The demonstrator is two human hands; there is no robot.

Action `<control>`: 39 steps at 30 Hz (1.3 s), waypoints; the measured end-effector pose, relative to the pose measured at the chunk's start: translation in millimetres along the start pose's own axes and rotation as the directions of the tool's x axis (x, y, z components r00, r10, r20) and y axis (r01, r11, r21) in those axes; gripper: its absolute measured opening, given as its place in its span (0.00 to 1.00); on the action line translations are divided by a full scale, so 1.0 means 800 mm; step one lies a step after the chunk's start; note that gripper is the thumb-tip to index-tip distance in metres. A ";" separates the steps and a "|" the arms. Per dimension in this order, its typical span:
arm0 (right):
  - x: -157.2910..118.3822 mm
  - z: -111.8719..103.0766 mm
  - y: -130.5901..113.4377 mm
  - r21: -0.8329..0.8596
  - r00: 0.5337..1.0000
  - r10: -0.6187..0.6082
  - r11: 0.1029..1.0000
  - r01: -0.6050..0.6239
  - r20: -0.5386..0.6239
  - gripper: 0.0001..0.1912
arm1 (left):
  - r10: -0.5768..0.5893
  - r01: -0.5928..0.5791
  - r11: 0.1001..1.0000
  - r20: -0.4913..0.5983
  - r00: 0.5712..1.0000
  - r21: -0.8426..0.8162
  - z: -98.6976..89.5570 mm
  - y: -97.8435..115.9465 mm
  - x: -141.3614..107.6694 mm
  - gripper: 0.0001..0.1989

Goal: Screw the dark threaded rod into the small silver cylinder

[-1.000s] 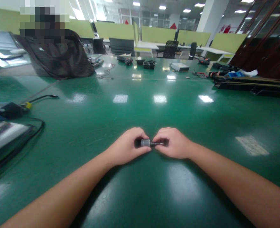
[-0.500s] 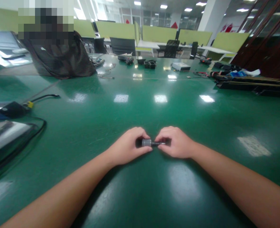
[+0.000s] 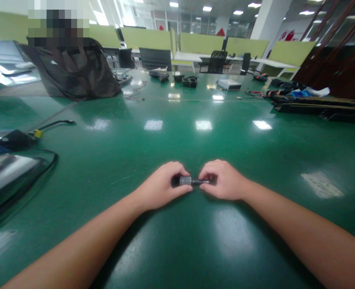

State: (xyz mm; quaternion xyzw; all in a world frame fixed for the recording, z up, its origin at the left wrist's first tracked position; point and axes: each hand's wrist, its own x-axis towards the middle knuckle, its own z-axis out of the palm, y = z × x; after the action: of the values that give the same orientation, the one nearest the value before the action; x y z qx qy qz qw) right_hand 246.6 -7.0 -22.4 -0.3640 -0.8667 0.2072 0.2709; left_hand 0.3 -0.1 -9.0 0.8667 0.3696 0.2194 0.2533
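Both hands work on one small piece held level just above or on the green tabletop (image 3: 177,144); I cannot tell which. My left hand (image 3: 165,184) is closed round a short grey cylinder (image 3: 185,181), thumb on the near side and fingers on the far side. From the cylinder's right end sticks out a thin dark ribbed rod (image 3: 196,182). My right hand (image 3: 221,180) pinches the rod's far end between thumb and fingertips. A small gap parts the two hands, with the ribbed rod showing in it.
At the left lie a tablet-like slab (image 3: 11,172) and a black cable (image 3: 57,122). A person in a dark mesh garment (image 3: 78,72) leans at the far left edge. Across the back are a grey box (image 3: 229,84), black parts (image 3: 190,81) and long black bars (image 3: 322,108).
My right fingertips have slid slightly to the right along the rod, so the gap between the hands is a little wider. My left hand stays almost still on the cylinder.
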 end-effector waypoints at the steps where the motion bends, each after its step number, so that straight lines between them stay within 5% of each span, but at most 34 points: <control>1: 0.000 0.000 0.001 0.003 1.000 0.003 1.000 -0.003 0.002 0.04 | -0.001 0.001 1.000 0.001 1.000 0.000 0.000 0.000 0.000 0.11; 13: -0.006 -0.032 0.029 0.070 0.978 0.173 0.981 -0.181 0.116 0.03 | -0.040 0.040 0.999 -0.022 0.999 0.001 -0.001 -0.001 -0.002 0.12; 18: -0.007 -0.036 0.031 0.071 0.980 0.149 0.985 -0.160 0.134 0.03 | -0.041 0.041 0.999 -0.025 0.999 0.001 -0.001 -0.001 -0.002 0.12; 39: 0.001 0.007 -0.013 0.042 0.998 0.055 0.998 -0.056 0.018 0.07 | 0.023 -0.023 0.999 -0.002 1.000 -0.047 -0.001 0.001 -0.002 0.11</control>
State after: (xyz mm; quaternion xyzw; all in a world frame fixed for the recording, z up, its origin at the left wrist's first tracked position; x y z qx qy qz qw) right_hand 237.0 -13.6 -20.9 -0.3803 -0.8539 0.2362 0.2655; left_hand -0.7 -1.6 -7.9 0.8644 0.3546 0.2314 0.2711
